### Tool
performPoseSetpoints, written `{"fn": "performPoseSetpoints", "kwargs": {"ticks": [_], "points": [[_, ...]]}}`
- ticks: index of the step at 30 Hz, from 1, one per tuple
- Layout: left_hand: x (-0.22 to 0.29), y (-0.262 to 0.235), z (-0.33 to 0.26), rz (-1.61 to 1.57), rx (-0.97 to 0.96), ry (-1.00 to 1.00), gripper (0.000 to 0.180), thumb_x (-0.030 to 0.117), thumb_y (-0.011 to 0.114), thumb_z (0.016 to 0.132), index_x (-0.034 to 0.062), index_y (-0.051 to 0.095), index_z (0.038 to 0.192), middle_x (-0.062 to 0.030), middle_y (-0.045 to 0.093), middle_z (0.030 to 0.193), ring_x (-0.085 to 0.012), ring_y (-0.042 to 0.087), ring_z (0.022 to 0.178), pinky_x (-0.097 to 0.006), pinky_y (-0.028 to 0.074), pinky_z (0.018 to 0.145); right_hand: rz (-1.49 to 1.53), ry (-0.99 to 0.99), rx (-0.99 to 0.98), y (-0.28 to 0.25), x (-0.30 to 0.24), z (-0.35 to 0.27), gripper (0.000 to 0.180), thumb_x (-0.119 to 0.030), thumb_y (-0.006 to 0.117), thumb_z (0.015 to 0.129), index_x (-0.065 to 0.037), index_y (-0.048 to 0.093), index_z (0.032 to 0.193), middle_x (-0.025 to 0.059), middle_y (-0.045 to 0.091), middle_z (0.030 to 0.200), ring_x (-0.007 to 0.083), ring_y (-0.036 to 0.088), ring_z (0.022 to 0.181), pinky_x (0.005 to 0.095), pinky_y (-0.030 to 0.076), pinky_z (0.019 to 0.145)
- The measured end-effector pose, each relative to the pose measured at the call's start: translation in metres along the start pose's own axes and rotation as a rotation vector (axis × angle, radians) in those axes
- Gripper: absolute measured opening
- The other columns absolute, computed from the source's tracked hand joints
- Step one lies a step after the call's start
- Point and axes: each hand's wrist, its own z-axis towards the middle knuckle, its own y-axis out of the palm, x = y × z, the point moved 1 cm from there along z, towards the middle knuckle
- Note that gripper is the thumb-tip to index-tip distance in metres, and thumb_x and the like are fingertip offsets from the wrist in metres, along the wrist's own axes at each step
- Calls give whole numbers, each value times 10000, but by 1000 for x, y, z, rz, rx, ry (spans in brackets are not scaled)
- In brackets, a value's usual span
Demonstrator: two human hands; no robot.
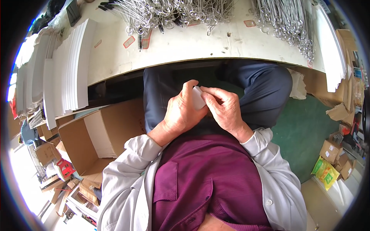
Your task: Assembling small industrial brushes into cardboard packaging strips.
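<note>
Above my lap, my left hand is closed around a small white object with a smooth, flat face. The fingers hide part of it, and its exact kind cannot be made out. My right hand pinches the upper right edge of the same object between thumb and forefinger, its other fingers curled in. Both hands are just short of the near edge of the white table.
Wire brushes with ring ends lie heaped on the table, and a second wire bundle lies farther right. White flat cartons stand stacked at left, more white strips at right. An open cardboard box sits left of my legs.
</note>
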Motion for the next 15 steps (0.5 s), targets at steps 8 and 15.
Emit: {"fn": "performPoseSetpoints", "kwargs": {"ticks": [8,15], "points": [[-8,11,-1,65,147,151,549,272,852,763,6,592,1166,-197,708,974,-388,735,827,-451,611,710,135,104,-5,-1,4,4,183,-60,720,951,48,710,1099,120,783,910,99,719,833,257,579,734],[-2,8,0,45,120,121,511,175,865,731,-16,628,1141,-200,715,977,-376,733,842,-416,606,709,245,217,8,-8,0,6,165,-96,717,973,51,707,1049,70,765,860,40,649,741,215,528,646]]}}
